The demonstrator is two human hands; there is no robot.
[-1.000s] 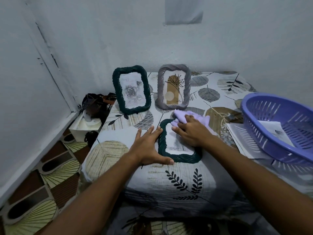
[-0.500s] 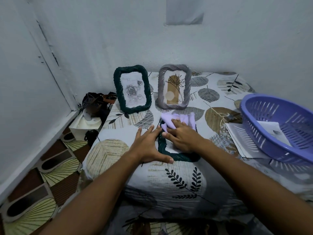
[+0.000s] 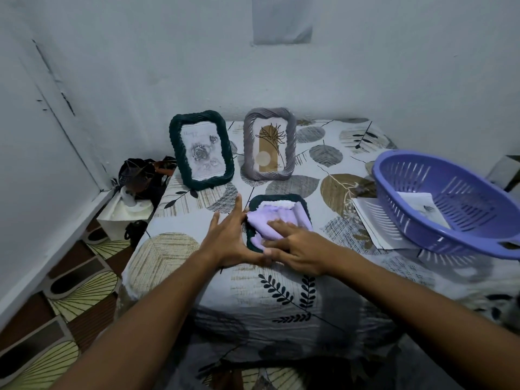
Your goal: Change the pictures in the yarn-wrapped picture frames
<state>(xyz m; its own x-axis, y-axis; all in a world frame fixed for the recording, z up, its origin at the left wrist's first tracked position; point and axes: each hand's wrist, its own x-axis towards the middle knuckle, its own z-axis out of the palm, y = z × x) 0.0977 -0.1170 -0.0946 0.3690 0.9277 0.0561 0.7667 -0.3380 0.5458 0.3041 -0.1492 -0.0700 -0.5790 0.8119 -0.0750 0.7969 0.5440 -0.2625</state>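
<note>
Dark green rope-twisted frame (image 3: 201, 150) with a rose sketch stands upright at the back, a grey twisted frame (image 3: 269, 144) just beside it. Left hand (image 3: 229, 238), fingers straight and spread, braces the edge of the flat green frame (image 3: 277, 199) lying on the leaf-print sheet (image 3: 168, 249). Right hand (image 3: 295, 247) presses a soft lilac cloth (image 3: 274, 220) flat onto it. Slotted purple plastic basket (image 3: 450, 204) sits far right.

Bed with leaf-print white, grey and tan sheet (image 3: 284, 294) carries everything. Dark green yarn-wrapped frame with rose drawing (image 3: 201, 150) stands at back left; grey yarn-wrapped frame with tan arch print (image 3: 269, 144) upright just beside it. Second dark green yarn-wrapped frame (image 3: 277, 199) lies flat nearer front, mostly covered. Purple slotted plastic basket (image 3: 450, 204) at right, over white paper sheets (image 3: 374, 223).
</note>
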